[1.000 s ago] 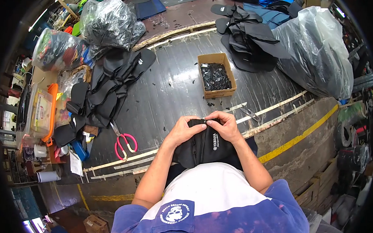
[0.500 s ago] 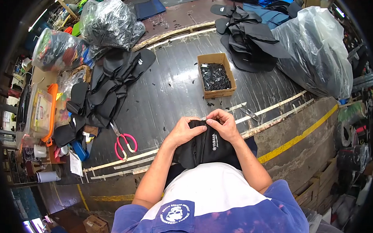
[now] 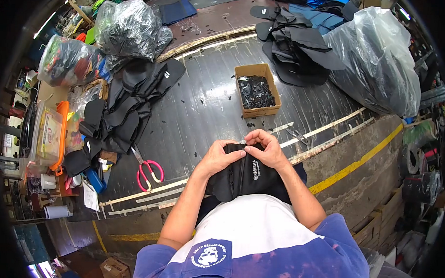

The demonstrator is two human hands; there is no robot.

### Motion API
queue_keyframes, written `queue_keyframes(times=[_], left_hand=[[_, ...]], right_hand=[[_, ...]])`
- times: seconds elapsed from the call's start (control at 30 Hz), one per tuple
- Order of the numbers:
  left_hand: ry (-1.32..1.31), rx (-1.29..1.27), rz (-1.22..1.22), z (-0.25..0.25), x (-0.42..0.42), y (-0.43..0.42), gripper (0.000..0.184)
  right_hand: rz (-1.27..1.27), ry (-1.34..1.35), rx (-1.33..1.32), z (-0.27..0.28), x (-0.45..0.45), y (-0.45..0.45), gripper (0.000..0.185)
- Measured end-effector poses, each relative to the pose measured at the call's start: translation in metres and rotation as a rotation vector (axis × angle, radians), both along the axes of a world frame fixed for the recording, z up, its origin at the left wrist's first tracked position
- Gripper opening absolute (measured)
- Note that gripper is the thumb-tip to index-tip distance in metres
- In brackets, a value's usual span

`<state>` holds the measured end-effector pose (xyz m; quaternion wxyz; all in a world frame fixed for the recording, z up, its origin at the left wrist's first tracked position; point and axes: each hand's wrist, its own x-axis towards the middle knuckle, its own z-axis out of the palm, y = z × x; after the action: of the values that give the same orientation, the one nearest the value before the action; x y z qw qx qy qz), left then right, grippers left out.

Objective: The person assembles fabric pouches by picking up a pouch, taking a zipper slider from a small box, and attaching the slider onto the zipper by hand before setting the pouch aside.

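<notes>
A black zippered fabric pouch (image 3: 236,179) with white YAMAHA lettering lies against my body at the table's near edge. My left hand (image 3: 221,157) is closed on its upper left edge, thumb pressed over the fabric. Closed too, my right hand (image 3: 265,149) pinches the upper edge where the zipper ends. A small shiny bit shows between the fingertips of both hands, too small to name. Beyond them stands an open cardboard box (image 3: 260,111) holding many small black and metallic pieces that look like zipper pulls.
Pink-handled scissors (image 3: 149,175) lie left of my hands, and metal snips (image 3: 297,135) lie to the right. Black fabric pieces are piled at left (image 3: 130,106) and at back right (image 3: 296,48). Plastic bags (image 3: 377,61) and an orange-rimmed bin (image 3: 61,133) flank the table.
My right fingertips have shifted very slightly at the pouch's top edge. Both hands keep their hold, and the pouch stays in place.
</notes>
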<state>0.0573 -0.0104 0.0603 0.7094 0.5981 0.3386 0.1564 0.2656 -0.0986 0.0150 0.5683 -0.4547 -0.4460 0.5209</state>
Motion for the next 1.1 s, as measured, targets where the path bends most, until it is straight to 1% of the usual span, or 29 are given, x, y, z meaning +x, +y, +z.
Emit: queue_keyframes(times=[0.07, 0.17, 0.27, 0.47, 0.6, 0.73, 0.87, 0.93, 0.97, 1.03, 1.1], left_hand=[[0.005, 0.006, 0.002, -0.002, 0.000, 0.001, 0.022], [0.020, 0.005, -0.008, -0.002, 0.001, 0.001, 0.022], [0.049, -0.001, -0.039, -0.001, 0.001, 0.001, 0.022], [0.038, 0.010, -0.011, -0.001, 0.003, -0.003, 0.021], [0.019, 0.003, 0.000, -0.001, 0.002, -0.004, 0.020], [0.021, -0.025, 0.007, -0.001, 0.003, -0.002, 0.020], [0.010, -0.023, 0.005, -0.007, -0.001, 0.001, 0.022], [0.000, -0.018, -0.003, -0.013, -0.001, 0.001, 0.023], [-0.023, -0.062, 0.015, -0.015, -0.001, 0.001, 0.024], [-0.071, -0.149, 0.052, -0.016, 0.000, 0.002, 0.026], [-0.076, -0.167, 0.067, -0.014, 0.001, 0.002, 0.025]], right_hand=[[0.024, -0.027, -0.003, 0.002, 0.000, 0.000, 0.026], [-0.028, 0.046, -0.035, 0.007, -0.002, 0.001, 0.027], [-0.047, 0.055, -0.021, -0.002, -0.002, 0.001, 0.028], [-0.040, 0.084, -0.007, -0.003, 0.000, 0.001, 0.029], [0.047, 0.009, 0.003, 0.002, 0.004, 0.001, 0.029], [0.037, 0.042, -0.019, 0.007, 0.003, 0.003, 0.030], [-0.068, -0.042, 0.065, 0.021, -0.001, -0.002, 0.031], [-0.144, -0.442, 0.259, 0.036, 0.007, -0.002, 0.028], [-0.180, -0.644, 0.355, 0.044, 0.009, -0.003, 0.027], [-0.156, -0.688, 0.333, 0.057, 0.009, -0.005, 0.024], [-0.105, -0.771, 0.288, 0.064, 0.008, -0.007, 0.020]])
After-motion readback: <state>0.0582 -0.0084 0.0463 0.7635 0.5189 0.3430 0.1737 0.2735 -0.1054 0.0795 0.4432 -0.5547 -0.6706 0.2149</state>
